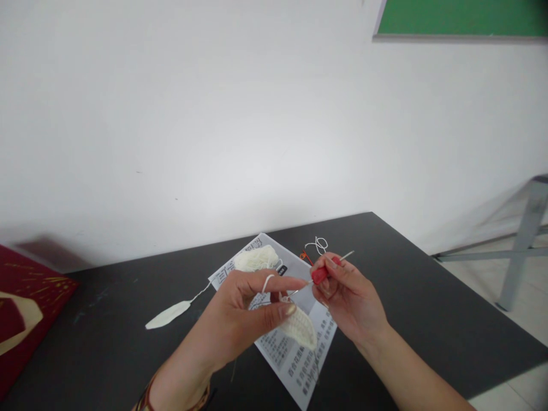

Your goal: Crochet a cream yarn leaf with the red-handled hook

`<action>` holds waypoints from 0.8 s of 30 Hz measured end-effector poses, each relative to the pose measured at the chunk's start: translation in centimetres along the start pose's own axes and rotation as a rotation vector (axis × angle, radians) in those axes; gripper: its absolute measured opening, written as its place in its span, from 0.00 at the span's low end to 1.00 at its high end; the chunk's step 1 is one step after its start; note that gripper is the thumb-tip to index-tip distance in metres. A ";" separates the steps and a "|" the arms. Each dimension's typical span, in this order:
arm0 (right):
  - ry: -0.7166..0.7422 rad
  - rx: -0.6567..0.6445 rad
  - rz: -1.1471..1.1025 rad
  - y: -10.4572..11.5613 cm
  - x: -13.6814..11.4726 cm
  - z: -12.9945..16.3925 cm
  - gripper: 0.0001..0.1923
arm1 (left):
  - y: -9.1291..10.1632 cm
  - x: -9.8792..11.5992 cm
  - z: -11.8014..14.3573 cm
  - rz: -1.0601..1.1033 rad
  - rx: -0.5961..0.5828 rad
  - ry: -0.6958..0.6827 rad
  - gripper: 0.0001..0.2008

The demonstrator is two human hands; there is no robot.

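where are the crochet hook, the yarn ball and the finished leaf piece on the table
hook (320,274): head view, red handle
yarn ball (256,258): head view, middle of ball
leaf (168,315): head view, middle of piece

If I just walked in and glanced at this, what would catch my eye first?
Probably the red-handled crochet hook in the right hand, bright against the black table. Its tip works into a cream crocheted piece pinched by the left hand, yarn looped over the forefinger. Behind lies a cream yarn ball on a printed sheet.

Cream crocheted piece (299,328), red-handled hook (324,272), black table (428,297)
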State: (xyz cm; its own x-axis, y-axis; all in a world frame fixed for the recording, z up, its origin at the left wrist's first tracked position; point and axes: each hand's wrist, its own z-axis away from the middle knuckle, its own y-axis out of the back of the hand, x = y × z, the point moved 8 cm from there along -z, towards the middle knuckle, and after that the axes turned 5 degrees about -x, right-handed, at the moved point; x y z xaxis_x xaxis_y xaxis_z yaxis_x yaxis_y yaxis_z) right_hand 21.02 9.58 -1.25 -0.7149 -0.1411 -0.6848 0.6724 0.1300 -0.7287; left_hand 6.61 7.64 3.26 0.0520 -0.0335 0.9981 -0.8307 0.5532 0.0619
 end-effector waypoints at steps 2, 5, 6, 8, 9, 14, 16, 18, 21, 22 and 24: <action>0.006 -0.006 0.003 -0.1 -0.1 0.0 0.08 | 0.1 0.2 0.0 -0.022 0.001 -0.004 0.12; 0.014 -0.007 0.018 -0.1 -0.2 0.1 0.08 | 0.2 0.5 0.1 -0.065 0.006 0.004 0.11; 0.016 -0.006 0.022 -0.1 -0.2 0.1 0.08 | 0.2 0.5 0.1 -0.080 0.003 0.010 0.12; 0.020 -0.007 0.030 -0.1 -0.3 0.2 0.08 | 0.2 0.6 0.1 -0.107 -0.011 0.012 0.12; 0.023 -0.009 0.035 -0.1 -0.4 0.2 0.08 | 0.2 0.6 0.2 -0.117 -0.017 0.005 0.12; 0.067 -0.040 0.107 -0.5 -1.2 0.4 0.08 | 0.0 0.8 0.1 -0.165 -0.035 -0.040 0.12; 0.085 -0.069 0.140 -0.6 -1.6 0.5 0.08 | -0.2 1.1 0.1 -0.193 -0.049 -0.063 0.12; 0.096 -0.102 0.167 -0.8 -1.7 0.6 0.08 | -0.4 1.3 0.0 -0.219 -0.064 -0.071 0.12; 0.112 -0.131 0.194 -1.0 -1.8 0.7 0.08 | -0.6 1.4 -0.2 -0.259 -0.069 -0.062 0.14; 0.112 -0.130 0.195 -1.0 -1.7 0.7 0.08 | -0.6 1.4 -0.2 -0.275 -0.063 -0.058 0.15; 0.093 -0.122 0.182 -0.9 -1.3 0.6 0.08 | -0.4 1.2 -0.4 -0.319 -0.027 -0.046 0.18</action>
State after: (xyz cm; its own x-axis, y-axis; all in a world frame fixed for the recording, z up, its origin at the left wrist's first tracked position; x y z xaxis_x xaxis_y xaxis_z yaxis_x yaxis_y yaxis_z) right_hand 21.46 9.06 0.28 -0.6027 -0.0141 -0.7978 0.7675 0.2633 -0.5845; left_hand 7.24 7.68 4.39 0.2816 -0.2464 0.9273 -0.7614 0.5307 0.3723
